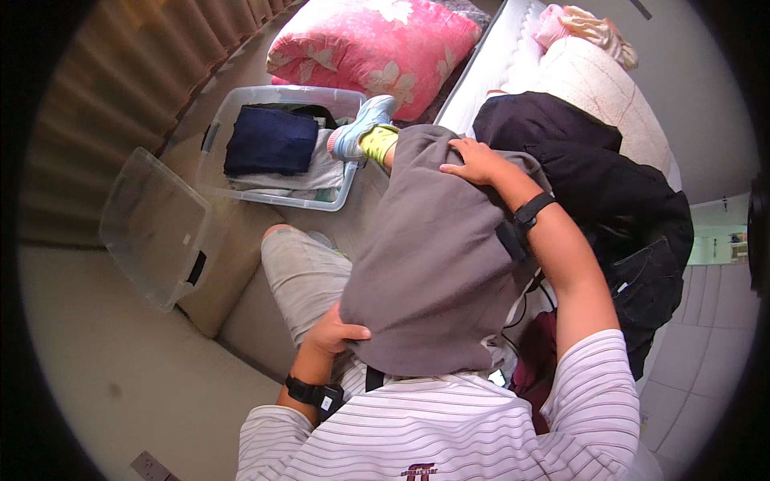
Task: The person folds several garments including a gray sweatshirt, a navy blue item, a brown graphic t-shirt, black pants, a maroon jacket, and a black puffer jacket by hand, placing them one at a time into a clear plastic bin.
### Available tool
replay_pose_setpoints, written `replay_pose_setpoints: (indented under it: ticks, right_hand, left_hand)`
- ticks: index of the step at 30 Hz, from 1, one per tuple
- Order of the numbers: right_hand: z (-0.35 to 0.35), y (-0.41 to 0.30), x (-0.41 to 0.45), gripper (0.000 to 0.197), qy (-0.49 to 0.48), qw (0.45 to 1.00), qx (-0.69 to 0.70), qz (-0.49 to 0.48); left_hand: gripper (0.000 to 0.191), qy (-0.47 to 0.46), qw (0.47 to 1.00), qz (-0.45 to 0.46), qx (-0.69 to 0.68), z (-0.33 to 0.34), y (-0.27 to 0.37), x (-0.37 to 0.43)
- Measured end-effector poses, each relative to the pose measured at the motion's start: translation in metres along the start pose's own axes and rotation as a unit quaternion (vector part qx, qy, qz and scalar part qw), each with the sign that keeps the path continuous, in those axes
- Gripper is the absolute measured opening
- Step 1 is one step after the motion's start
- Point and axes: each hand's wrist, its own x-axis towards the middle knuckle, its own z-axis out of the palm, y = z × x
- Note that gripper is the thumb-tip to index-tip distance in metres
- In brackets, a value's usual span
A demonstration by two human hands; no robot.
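A grey-brown cloth garment [433,258] lies spread across my lap and raised right leg. My left hand [334,330] grips its near left edge, thumb on top and the other fingers hidden. At the far end, my right hand [478,162] rests on the fabric with fingers apart. Past the garment, a blue shoe [355,129] and yellow-green sock [378,144] stick out beside the clear plastic storage box [283,201]. Inside that box, dark blue folded clothing [271,141] lies on lighter folded cloth [289,181].
The box's clear lid [156,228] leans at the left. A pink floral quilt [373,54] is folded behind the box. Black clothes [625,204] are heaped on the bed to my right, by a cream blanket [607,90]. Maroon cloth [535,355] lies near my right side.
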Motion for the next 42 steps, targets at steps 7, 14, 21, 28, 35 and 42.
replay_pose_setpoints:
  ticks: [7, 14, 21, 28, 35, 42]
  right_hand:
    - [-0.009, -0.084, 0.016, 0.080, 0.074, 0.884, -0.346, -0.305]
    - [0.079, -0.081, 0.030, 0.012, -0.032, 0.784, -0.428, -0.449]
    - [-0.039, -0.127, 0.014, 0.026, -0.113, 0.914, -0.324, -0.214]
    - [-0.193, -0.132, 0.045, 0.028, 0.230, 0.915, -0.173, -0.284]
    - [-0.246, -0.179, 0.059, 0.025, 0.493, 0.802, -0.187, -0.279]
    - [-0.091, -0.262, 0.122, 0.008, 0.461, 0.815, -0.159, -0.313]
  left_hand:
    - [0.057, 0.075, 0.995, -0.058, 0.031, -0.015, 0.028, -0.018]
    - [0.040, 0.062, 0.938, 0.038, 0.338, 0.032, 0.043, -0.024]
    - [0.038, 0.111, 0.873, 0.097, 0.465, 0.018, 0.112, -0.062]
    - [0.032, 0.306, 0.472, 0.248, 0.788, 0.015, 0.262, -0.064]
    - [0.027, 0.445, 0.215, 0.335, 0.802, -0.036, 0.406, -0.005]
    - [0.026, 0.601, 0.192, 0.129, 0.765, -0.189, 0.402, 0.019]
